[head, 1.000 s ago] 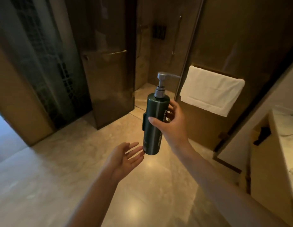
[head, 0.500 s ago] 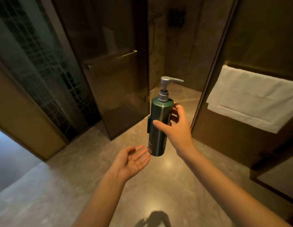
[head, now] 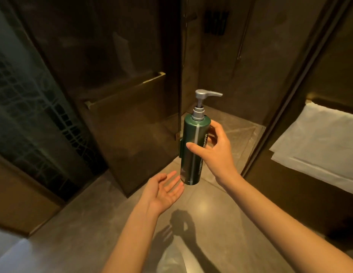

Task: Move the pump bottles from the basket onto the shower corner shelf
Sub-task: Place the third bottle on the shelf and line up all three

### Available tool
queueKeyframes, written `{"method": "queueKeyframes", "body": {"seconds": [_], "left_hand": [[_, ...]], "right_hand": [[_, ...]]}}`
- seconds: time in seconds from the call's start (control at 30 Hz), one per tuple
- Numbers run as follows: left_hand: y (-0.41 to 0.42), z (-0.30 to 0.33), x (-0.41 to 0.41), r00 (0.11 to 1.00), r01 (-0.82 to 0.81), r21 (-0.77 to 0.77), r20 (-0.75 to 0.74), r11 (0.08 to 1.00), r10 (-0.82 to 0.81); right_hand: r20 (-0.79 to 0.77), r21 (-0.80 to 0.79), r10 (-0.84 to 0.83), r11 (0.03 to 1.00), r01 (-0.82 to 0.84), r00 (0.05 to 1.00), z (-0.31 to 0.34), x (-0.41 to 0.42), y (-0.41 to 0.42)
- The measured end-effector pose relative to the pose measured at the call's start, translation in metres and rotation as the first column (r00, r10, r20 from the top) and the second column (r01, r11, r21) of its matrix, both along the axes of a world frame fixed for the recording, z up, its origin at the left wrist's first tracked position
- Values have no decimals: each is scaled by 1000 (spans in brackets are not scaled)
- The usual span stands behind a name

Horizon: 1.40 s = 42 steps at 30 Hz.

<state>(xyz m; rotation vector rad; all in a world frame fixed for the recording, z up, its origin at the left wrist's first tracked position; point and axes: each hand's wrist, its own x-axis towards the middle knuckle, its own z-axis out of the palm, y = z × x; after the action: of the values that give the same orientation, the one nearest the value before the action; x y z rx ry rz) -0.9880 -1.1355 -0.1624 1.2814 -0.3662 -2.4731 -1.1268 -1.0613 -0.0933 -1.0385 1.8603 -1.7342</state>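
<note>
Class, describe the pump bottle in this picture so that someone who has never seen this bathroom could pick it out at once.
Find the open doorway of the dark glass shower stall at the middle of the view. In front of it the right hand holds the pump bottle upright, above the open left hand. It is the only dark green cylinder, topped by a silver pump.

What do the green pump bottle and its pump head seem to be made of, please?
Pump bottle: probably plastic, possibly coated metal, with a satin dark-green finish; a soft light streak runs down its side. Pump head: silver, matte metallic look, likely metallised plastic; the view cannot settle it.
</note>
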Motion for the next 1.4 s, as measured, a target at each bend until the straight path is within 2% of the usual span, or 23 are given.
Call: {"method": "queueKeyframes", "body": {"seconds": [0.2, 0.47, 0.67, 0.87, 1.23, 1.4], "left_hand": [[-117, 4, -91, 987, 158, -2, 9, 987, -158], [-218, -17, -222, 937, 350, 32, -17, 936, -350], [-281, -5, -356, 919, 388, -32, -63, 921, -389], [-344, 7, -461, 925, 364, -45, -97, 930, -367], [-466, 11, -635, 922, 374, -60, -89, 926, -378], [-549, 40, -714, 933, 326, -127, -115, 937, -341]], "right_hand": [[-13, 5, -139, 990, 139, 990, 12, -73, -96], [19, 29, -310, 950, 310, 950, -10, -194, -177], [56, -2, -372, 928, 373, 927, -5, -322, -241], [110, -11, -354, 934, 357, 929, 11, -430, -305], [55, -22, -410, 911, 412, 910, 11, -602, -428], [7, -50, -378, 925, 378, 926, 43, -683, -516]]}}
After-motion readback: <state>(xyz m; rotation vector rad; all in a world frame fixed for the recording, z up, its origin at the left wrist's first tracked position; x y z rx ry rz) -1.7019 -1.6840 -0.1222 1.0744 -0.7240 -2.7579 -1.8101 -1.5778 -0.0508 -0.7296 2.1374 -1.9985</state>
